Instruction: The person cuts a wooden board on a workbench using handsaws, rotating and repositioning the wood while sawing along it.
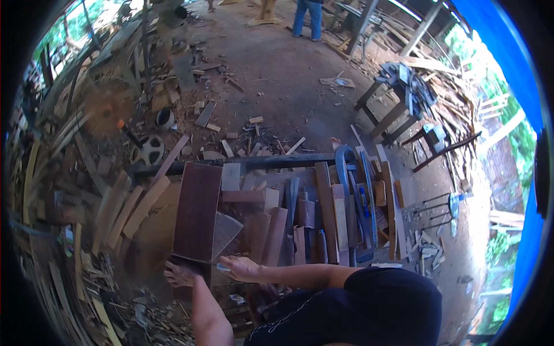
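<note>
A dark reddish-brown wooden box-like piece (197, 210) lies lengthwise in front of me, its near end toward my body. At the near left corner of that end is my left hand (180, 275), its fingers spread against the dark wood. Just right of the same end, my right hand (242, 269) is closed, with a small pale blue thing (223, 267) poking out on its left side. The kind of that thing cannot be made out. Beside the box, a light wooden wedge (228, 233) lies at its right.
Several wood blocks and strips (277, 230) crowd the bench to the right, with a blue clamp (344, 158) among them. A handwheel (149, 151) stands beyond at the left. Offcuts litter the floor. A stool (395, 104) carries scraps, and a person in blue jeans (307, 18) stands far off.
</note>
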Available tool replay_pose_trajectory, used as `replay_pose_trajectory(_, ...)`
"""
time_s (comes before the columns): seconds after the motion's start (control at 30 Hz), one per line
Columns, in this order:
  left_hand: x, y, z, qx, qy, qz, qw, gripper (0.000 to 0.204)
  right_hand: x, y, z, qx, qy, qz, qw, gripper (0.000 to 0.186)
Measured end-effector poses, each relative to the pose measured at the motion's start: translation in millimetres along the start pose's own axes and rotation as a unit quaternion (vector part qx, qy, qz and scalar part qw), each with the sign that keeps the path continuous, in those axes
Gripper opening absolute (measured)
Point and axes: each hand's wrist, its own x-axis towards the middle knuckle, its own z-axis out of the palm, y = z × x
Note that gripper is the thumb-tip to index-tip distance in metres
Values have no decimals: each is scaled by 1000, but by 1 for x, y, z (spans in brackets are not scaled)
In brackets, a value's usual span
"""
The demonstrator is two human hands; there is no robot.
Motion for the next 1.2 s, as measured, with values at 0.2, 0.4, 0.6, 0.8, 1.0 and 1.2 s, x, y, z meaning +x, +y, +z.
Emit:
replay_pose_trajectory(0.2,-6,5,-15,-20,3,1,1000,50,0,7,8,3,-14,8,1000,51)
replay_pose_trajectory(0.4,-8,7,-18,-24,18,1,1000,48,-3,3,2,3,-21,9,1000,47)
replay_pose_trajectory(0.6,-3,4,-11,-20,-6,-4,1000,48,0,10,11,8,8,-2,1000,44)
replay_pose_trajectory(0.8,-2,1,-5,-30,35,1,999,48,-2,10,12,16,10,-10,1000,44)
replay_pose_trajectory(1.0,-1,1,-13,-15,-7,1,1000,48,-3,7,6,9,-4,-13,1000,44)
replay_pose_trajectory(1.2,-2,2,-11,-16,9,4,1000,47,-4,6,3,13,7,-24,1000,45)
